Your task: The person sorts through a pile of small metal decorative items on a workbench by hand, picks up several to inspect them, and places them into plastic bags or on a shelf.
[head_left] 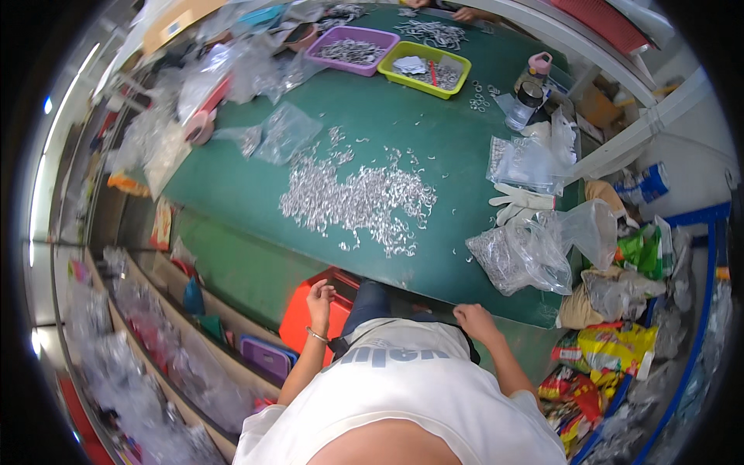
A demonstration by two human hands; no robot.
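Note:
A loose pile of small silver metal pieces (356,194), many of them curved, is spread over the middle of the green table (232,186). My left hand (320,300) is held low, short of the table's near edge and beside a red bin (298,318). Its fingers are slightly bent and apart, with nothing seen in them. By the near table edge, farther right, my right hand (474,321) has its fingers curled in, and no object shows in it. Neither hand touches the pile.
Purple (353,50) and yellow-green (425,71) trays of metal parts stand at the back. A clear bag (288,132) lies left of the pile. On the right are a filled bag (504,256), a white glove (521,201) and a jar (525,105). Another person's hand (466,14) shows far off.

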